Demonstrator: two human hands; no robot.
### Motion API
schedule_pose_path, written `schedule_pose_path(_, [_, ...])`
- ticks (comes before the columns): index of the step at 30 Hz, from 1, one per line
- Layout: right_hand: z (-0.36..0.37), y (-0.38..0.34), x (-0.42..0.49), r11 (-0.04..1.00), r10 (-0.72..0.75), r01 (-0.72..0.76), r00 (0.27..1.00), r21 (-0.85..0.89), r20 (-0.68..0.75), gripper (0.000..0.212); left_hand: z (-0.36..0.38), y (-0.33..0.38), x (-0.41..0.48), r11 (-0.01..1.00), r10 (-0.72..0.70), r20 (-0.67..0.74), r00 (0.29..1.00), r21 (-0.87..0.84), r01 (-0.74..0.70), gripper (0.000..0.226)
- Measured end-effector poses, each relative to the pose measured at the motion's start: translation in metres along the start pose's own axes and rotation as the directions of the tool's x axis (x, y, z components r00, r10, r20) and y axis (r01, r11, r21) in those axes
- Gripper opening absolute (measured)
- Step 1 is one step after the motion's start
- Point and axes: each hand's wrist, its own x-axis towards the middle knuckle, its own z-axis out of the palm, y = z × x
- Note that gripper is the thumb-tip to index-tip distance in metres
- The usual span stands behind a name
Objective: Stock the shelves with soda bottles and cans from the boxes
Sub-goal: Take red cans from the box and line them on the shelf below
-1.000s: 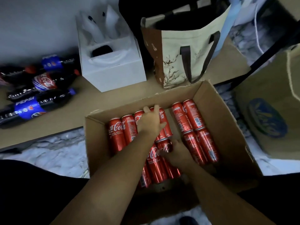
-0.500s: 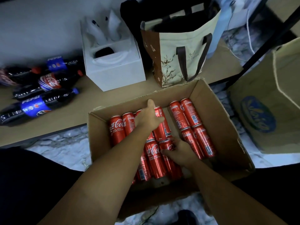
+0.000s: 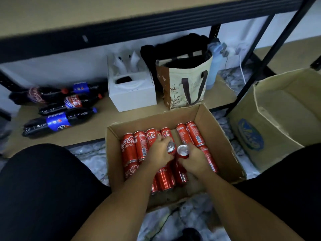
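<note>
The left hand (image 3: 159, 153) curls its fingers round a red cola can (image 3: 171, 147), clamping it with the silver top tipped up toward the camera. Just to the right of those fingers, the right hand (image 3: 195, 160) grips a second can (image 3: 182, 151) the same way, thumb and fingers wrapped round its body. The two held cans stand nearly side by side, tops close together, above the middle of the open cardboard box (image 3: 214, 133).

Under and around both sets of fingers lie the other cans (image 3: 129, 147) in rows on the box floor: several to the left of the left fingers, two more beyond the right fingers toward the far right corner.

Beyond the fingertips, past the box's far wall, is the lower shelf (image 3: 97, 125). Far to the left of the fingers, soda bottles (image 3: 57, 121) lie on it on their sides. Straight ahead stand a white carton (image 3: 132, 100) and a tote bag (image 3: 182, 89). Off to the right of the right fingers sits another open box (image 3: 278, 112).
</note>
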Motion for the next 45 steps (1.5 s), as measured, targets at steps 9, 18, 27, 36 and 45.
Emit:
schedule_pose_path(9, [-0.003,0.018,-0.002,0.998,-0.044,0.043,0.999,-0.047,-0.024,0.074,0.014,0.009,-0.015,0.993,0.047,0.021,0.999,0.105,-0.049,0.076])
schedule_pose_path(18, [-0.02,0.003,-0.006,0.993,-0.119,0.117,0.992,-0.03,-0.047,0.051,-0.007,0.01,-0.018,0.997,0.081,-0.019,0.997,-0.013,-0.081,0.062])
schedule_pose_path(27, [-0.114,-0.141,-0.035,0.907,-0.294,0.353,0.921,0.23,-0.254,0.04,-0.146,0.078,-0.037,0.938,0.154,-0.143,0.978,-0.289,-0.191,0.063])
schedule_pose_path(36, [-0.233,-0.311,-0.061,0.708,-0.63,0.694,0.705,0.132,-0.325,0.034,-0.317,0.188,-0.07,0.779,0.325,-0.489,0.81,-0.347,-0.522,0.055])
schedule_pose_path(45, [-0.251,-0.41,-0.003,0.67,-0.703,0.741,0.651,0.038,-0.287,0.025,-0.404,0.221,-0.017,0.771,0.332,-0.667,0.667,-0.216,-0.599,0.04])
